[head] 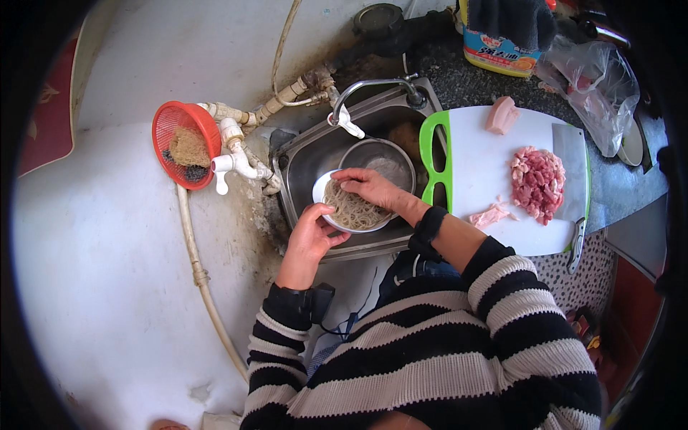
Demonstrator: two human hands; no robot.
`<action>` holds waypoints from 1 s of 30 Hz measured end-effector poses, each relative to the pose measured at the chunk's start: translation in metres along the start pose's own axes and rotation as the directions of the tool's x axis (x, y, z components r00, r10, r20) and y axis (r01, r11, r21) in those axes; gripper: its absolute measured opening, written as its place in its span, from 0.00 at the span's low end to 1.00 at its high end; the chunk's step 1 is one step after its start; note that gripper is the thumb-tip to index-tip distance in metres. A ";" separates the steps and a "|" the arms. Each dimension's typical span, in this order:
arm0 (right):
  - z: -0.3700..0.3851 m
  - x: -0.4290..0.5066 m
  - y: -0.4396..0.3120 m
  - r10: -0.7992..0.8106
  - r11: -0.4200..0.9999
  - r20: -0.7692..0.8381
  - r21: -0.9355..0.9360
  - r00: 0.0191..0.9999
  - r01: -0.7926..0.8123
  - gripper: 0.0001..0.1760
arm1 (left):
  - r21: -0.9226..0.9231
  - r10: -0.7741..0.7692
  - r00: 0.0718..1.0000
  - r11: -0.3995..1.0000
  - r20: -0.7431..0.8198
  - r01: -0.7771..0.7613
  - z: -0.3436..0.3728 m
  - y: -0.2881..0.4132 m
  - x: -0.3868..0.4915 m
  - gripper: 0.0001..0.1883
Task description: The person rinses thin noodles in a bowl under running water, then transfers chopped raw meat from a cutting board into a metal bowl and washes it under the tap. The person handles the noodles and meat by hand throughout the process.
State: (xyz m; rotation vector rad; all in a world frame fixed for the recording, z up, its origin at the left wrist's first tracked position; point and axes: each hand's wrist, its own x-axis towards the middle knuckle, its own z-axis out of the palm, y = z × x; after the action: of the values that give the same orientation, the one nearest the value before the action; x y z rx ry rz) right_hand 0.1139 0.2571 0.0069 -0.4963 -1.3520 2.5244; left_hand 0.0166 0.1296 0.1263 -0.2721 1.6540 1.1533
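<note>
A white bowl (318, 189) of glassy grey-brown noodles (355, 208) is held over a steel sink (306, 161). My left hand (310, 236) grips its near left side, thumb over the rim and fingers beneath. Across the top of the noodles reaches my right hand (371, 187), fingertips by the far left rim; whether they pinch anything is hidden. Behind the bowl, a round metal basin (406, 161) sits in the sink, partly covered by the bowl and my right hand. A curved metal faucet (371, 83) arches above.
Right of the sink, a green-edged white cutting board (473, 161) carries chopped raw meat (537, 183), a meat block (502, 115), pale scraps (489, 215) and a cleaver (570, 172). A red strainer (212, 126) hangs left near a plastic tap (236, 161). Behind are a detergent bottle (497, 54) and plastic bag (602, 102).
</note>
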 end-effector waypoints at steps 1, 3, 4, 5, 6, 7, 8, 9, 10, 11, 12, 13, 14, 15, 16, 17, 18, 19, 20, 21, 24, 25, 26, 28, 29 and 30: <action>-0.001 0.002 0.003 -0.013 0.999 -0.001 0.029 1.000 0.013 0.18 | 0.009 -0.006 1.000 1.000 0.003 0.006 0.000 0.003 0.003 0.23; -0.002 0.005 0.008 0.020 0.999 -0.022 0.045 1.000 -0.019 0.17 | 0.049 -0.039 0.999 0.998 0.005 0.038 0.001 0.007 0.007 0.22; -0.004 0.006 0.011 0.022 0.996 -0.026 0.085 0.999 -0.020 0.17 | 0.067 -0.053 0.999 0.996 0.008 0.053 0.001 0.010 0.010 0.21; -0.004 0.007 0.014 0.017 0.993 -0.030 0.117 0.999 -0.014 0.17 | 0.082 -0.062 0.998 0.995 0.018 0.060 0.002 0.013 0.013 0.21; -0.006 0.008 0.016 0.014 0.990 -0.040 0.143 0.999 -0.008 0.17 | 0.097 -0.073 0.997 0.993 0.028 0.070 0.003 0.015 0.017 0.20; -0.006 0.008 0.019 0.019 0.987 -0.061 0.158 0.998 -0.010 0.17 | 0.112 -0.086 0.996 0.990 0.039 0.081 0.003 0.016 0.019 0.20; -0.007 0.008 0.021 0.020 0.978 -0.073 0.210 0.997 -0.004 0.17 | 0.127 -0.097 0.994 0.988 0.047 0.090 0.004 0.017 0.022 0.19; -0.007 0.008 0.023 0.028 0.968 -0.096 0.251 0.995 -0.003 0.16 | 0.143 -0.107 0.993 0.985 0.057 0.098 0.005 0.019 0.025 0.19; -0.007 0.009 0.026 0.034 0.957 -0.117 0.291 0.993 0.002 0.15 | 0.160 -0.114 0.991 0.982 0.067 0.103 0.006 0.021 0.027 0.18; -0.007 0.010 0.028 0.029 0.957 -0.126 0.291 0.992 0.008 0.16 | 0.171 -0.118 0.991 0.979 0.057 0.107 0.006 0.022 0.029 0.18; -0.007 0.010 0.029 0.023 0.957 -0.133 0.291 0.991 0.017 0.16 | 0.183 -0.120 0.992 0.977 0.046 0.109 0.006 0.024 0.030 0.17; -0.007 0.011 0.031 0.021 0.958 -0.146 0.286 0.989 0.022 0.16 | 0.193 -0.120 0.992 0.975 0.040 0.110 0.007 0.025 0.032 0.16; -0.007 0.012 0.033 0.010 0.952 -0.143 0.304 0.990 0.035 0.16 | 0.204 -0.119 0.993 0.973 0.027 0.111 0.008 0.027 0.034 0.16; -0.007 0.014 0.034 0.006 0.947 -0.146 0.318 0.989 0.042 0.16 | 0.214 -0.119 0.993 0.970 0.017 0.113 0.008 0.028 0.035 0.16; -0.006 0.015 0.036 0.003 0.942 -0.150 0.334 0.989 0.047 0.16 | 0.221 -0.122 0.993 0.968 0.007 0.117 0.008 0.030 0.036 0.15; -0.006 0.016 0.037 0.000 0.943 -0.152 0.329 0.988 0.051 0.16 | 0.233 -0.123 0.992 0.965 0.011 0.117 0.008 0.031 0.038 0.15; -0.006 0.017 0.038 -0.002 0.945 -0.155 0.323 0.988 0.053 0.16 | 0.242 -0.125 0.992 0.963 0.017 0.117 0.007 0.033 0.039 0.15; -0.005 0.018 0.039 0.002 0.949 -0.162 0.312 0.987 0.049 0.16 | 0.249 -0.127 0.992 0.961 0.023 0.117 0.007 0.035 0.040 0.15; -0.005 0.019 0.040 -0.001 0.945 -0.164 0.322 0.986 0.055 0.16 | 0.260 -0.130 0.991 0.958 0.014 0.123 0.007 0.036 0.041 0.16; -0.004 0.020 0.040 0.001 0.944 -0.170 0.325 0.985 0.056 0.16 | 0.268 -0.132 0.991 0.955 0.006 0.125 0.007 0.037 0.041 0.16; -0.001 0.022 0.041 0.004 0.932 -0.173 0.357 0.985 0.059 0.16 | 0.294 -0.144 0.990 0.946 0.003 0.136 0.008 0.042 0.041 0.16; -0.001 0.023 0.041 0.004 0.927 -0.170 0.371 0.985 0.060 0.16 | 0.304 -0.147 0.989 0.942 -0.002 0.141 0.009 0.043 0.041 0.16; 0.000 0.023 0.042 0.003 0.921 -0.170 0.385 0.985 0.064 0.16 | 0.313 -0.147 0.989 0.939 -0.001 0.140 0.009 0.045 0.041 0.16; 0.001 0.023 0.043 -0.001 0.909 -0.170 0.410 0.985 0.072 0.16 | 0.329 -0.151 0.989 0.933 -0.004 0.143 0.011 0.047 0.040 0.14; 0.001 0.023 0.043 -0.003 0.898 -0.169 0.434 0.986 0.077 0.16 | 0.345 -0.152 0.988 0.928 0.001 0.143 0.011 0.048 0.040 0.14; 0.002 0.023 0.044 -0.006 0.886 -0.168 0.456 0.986 0.084 0.16 | 0.358 -0.157 0.988 0.923 0.011 0.143 0.012 0.049 0.040 0.14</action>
State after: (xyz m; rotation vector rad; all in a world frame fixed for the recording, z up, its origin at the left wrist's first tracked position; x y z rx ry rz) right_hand 0.0897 0.2401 -0.0331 -0.5436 -0.6574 2.5779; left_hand -0.0253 0.1774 0.1196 -0.1390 1.7392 0.7218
